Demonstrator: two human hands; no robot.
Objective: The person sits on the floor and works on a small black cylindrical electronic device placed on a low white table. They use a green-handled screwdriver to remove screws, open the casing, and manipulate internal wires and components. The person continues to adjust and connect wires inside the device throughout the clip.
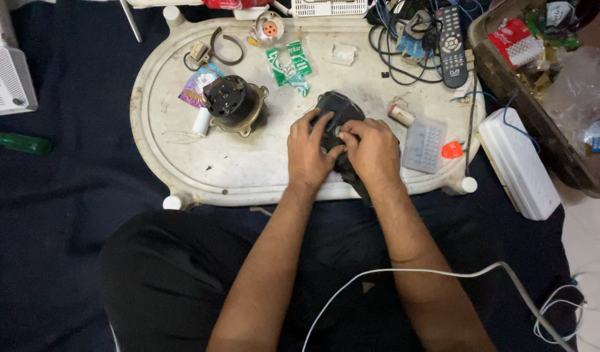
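Both hands work on a black plastic housing (337, 107) that lies near the front middle of a white oval table (248, 173). My left hand (311, 151) rests on its left side with the fingers spread over it. My right hand (372, 148) grips its right side, thumb and fingers pinched at the top near a small light part. Most of the housing's lower half is hidden under the hands.
A dark round motor (233, 103) stands left of the hands, with a green packet (289, 65) behind. A grey keypad piece (424, 143), an orange bit (452, 150), a remote (450, 45) and tangled wires (404, 39) lie right. A white box (518, 163) and a cluttered crate (548, 78) flank the table.
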